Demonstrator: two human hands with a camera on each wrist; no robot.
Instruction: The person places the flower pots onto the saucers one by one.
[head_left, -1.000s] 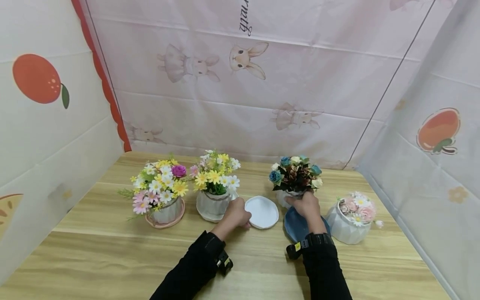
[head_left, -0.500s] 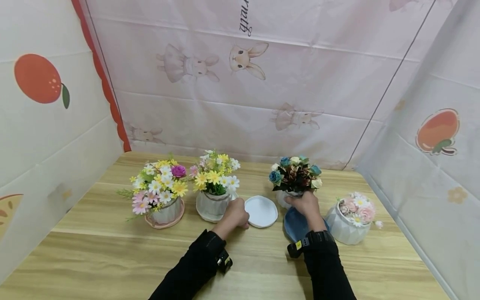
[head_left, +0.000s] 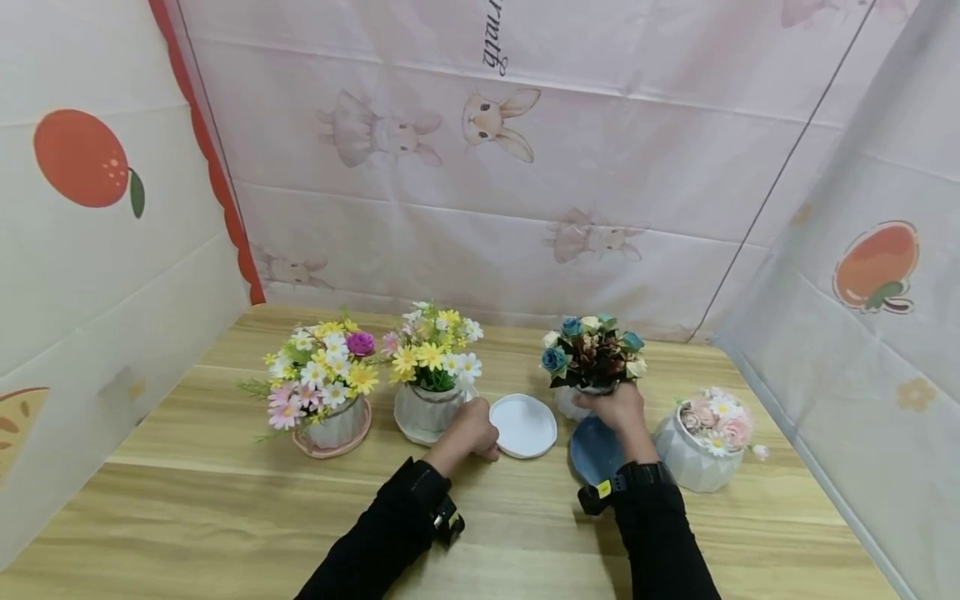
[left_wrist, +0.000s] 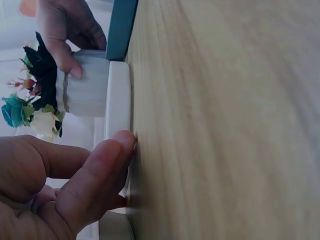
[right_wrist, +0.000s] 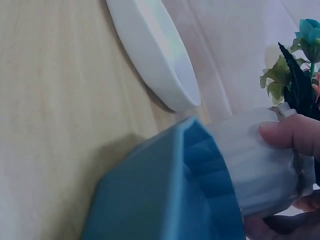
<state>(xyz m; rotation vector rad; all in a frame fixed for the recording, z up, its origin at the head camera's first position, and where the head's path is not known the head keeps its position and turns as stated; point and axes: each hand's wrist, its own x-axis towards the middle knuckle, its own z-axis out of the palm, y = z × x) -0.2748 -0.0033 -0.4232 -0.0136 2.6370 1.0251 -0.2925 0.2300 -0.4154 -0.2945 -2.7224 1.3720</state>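
My left hand pinches the near left edge of a white saucer between thumb and fingers, low over the wood. The left wrist view shows the fingertips right at the rim of this saucer. My right hand grips a white pot holding blue and cream roses, its thumb across the twine at the neck. In the right wrist view the white pot stands upright behind a blue saucer. That blue saucer lies partly hidden under my right wrist.
At left, a grey pot with mixed daisies stands on a pink saucer. Beside my left hand, another daisy pot stands on a pale saucer. A faceted white pot with pink flowers stands right of my right wrist.
The head view has shifted very slightly. My right wrist has edged a little to the right. Both hands keep their holds, and the pots stay nearly where they were.
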